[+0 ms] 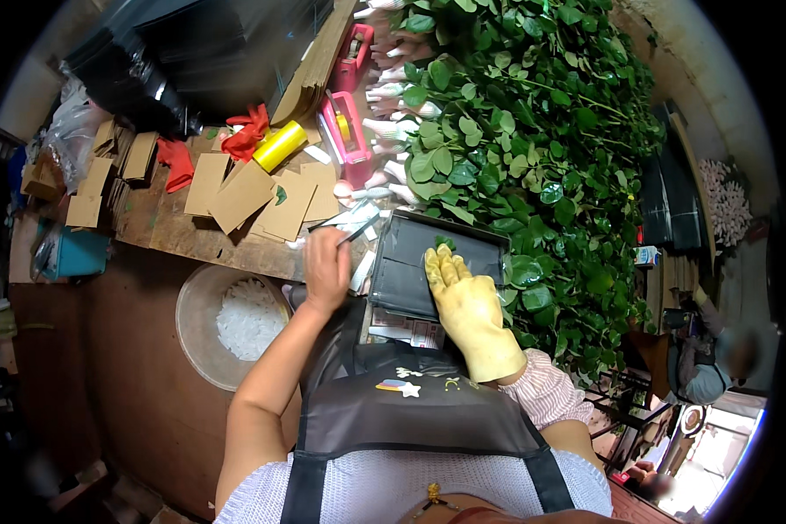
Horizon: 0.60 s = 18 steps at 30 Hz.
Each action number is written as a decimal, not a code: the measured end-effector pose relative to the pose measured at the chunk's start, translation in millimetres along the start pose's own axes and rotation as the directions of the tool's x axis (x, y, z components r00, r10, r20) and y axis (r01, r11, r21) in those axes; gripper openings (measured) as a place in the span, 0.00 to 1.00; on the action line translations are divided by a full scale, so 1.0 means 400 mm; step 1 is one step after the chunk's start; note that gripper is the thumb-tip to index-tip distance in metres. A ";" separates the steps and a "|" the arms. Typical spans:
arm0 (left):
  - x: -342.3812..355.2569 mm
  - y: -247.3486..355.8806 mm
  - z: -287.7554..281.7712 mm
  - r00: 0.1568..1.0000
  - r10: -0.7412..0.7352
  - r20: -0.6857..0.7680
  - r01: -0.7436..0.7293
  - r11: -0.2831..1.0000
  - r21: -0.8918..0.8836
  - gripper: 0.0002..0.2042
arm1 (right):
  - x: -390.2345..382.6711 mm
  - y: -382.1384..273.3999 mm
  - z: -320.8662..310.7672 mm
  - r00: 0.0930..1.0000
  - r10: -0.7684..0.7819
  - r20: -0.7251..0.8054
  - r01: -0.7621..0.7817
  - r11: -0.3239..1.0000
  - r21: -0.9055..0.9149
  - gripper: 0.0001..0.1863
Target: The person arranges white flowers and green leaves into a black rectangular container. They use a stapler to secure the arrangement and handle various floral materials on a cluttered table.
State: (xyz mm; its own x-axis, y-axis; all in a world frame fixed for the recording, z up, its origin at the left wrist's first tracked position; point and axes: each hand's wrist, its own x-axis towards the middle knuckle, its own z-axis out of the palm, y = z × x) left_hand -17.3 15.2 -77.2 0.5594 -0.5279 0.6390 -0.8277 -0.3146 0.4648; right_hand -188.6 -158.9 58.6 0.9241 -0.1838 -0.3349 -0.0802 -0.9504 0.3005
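Past necklace (433, 492), apparently steadies tray (404, 255) with flat, empty-looking right hand (465, 304); cannot tell grip in half-curled left hand (327, 269); next, press evenly.

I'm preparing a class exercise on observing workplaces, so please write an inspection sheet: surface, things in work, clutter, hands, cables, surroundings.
Surface: wooden table, largely covered.
Things in work: black tray near the person's body; leafy stems heaped beyond it and to its right.
Clutter: cardboard pieces, yellow roll, red material, pink tape dispensers.
Hands: left hand bare, fingers bent beside the tray, grip unclear; right hand in a yellow glove, fingers extended over the tray.
Cables: nothing seen.
Surroundings: round tub holding white material, left; another person, far right.
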 end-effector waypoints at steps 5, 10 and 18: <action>-0.004 -0.131 0.051 0.902 -0.225 0.369 0.120 0.950 0.288 0.29 | 0.009 -0.003 -0.024 0.984 0.006 0.178 -0.013 0.999 0.042 0.33; 0.112 -0.115 0.035 0.542 -0.434 0.720 0.192 0.897 0.397 0.34 | 0.008 -0.004 -0.021 0.987 0.010 0.158 -0.021 0.998 0.064 0.34; 0.090 -0.022 -0.143 0.352 -0.279 0.893 0.799 0.586 -0.132 0.28 | 0.007 -0.001 -0.026 0.983 -0.001 0.186 -0.006 0.999 0.039 0.34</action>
State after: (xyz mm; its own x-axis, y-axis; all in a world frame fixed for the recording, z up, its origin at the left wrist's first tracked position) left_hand 12.6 44.0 -23.2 0.3886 -0.8028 -0.4522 -0.0322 -0.5023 0.8641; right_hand -182.0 -156.5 66.9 0.8386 -0.2264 -0.4955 -0.1005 -0.9583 0.2676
